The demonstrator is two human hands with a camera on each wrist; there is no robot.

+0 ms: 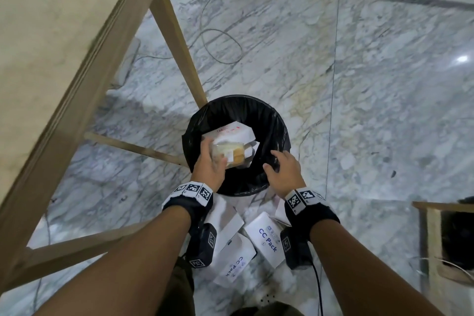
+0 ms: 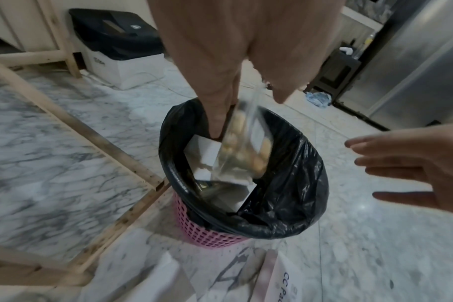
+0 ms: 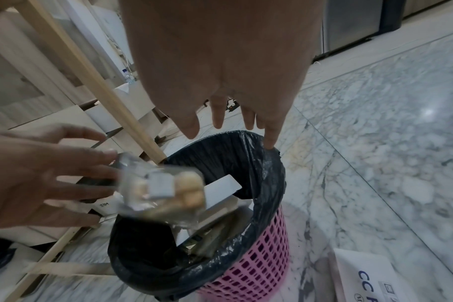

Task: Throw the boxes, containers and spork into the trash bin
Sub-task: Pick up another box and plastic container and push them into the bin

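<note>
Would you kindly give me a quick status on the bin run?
Left hand at clear container, over trash bin. Right hand open, empty. White boxes wait on floor. Nothing blocking.

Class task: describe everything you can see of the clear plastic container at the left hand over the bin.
The clear plastic container looks thin and see-through, holding pale yellowish food pieces and bearing a white label. It is tilted, over the mouth of the pink mesh trash bin lined with a black bag, above white boxes already inside. The left hand touches its left side with straightened fingers. It is motion-blurred, so finer detail cannot be told.
</note>
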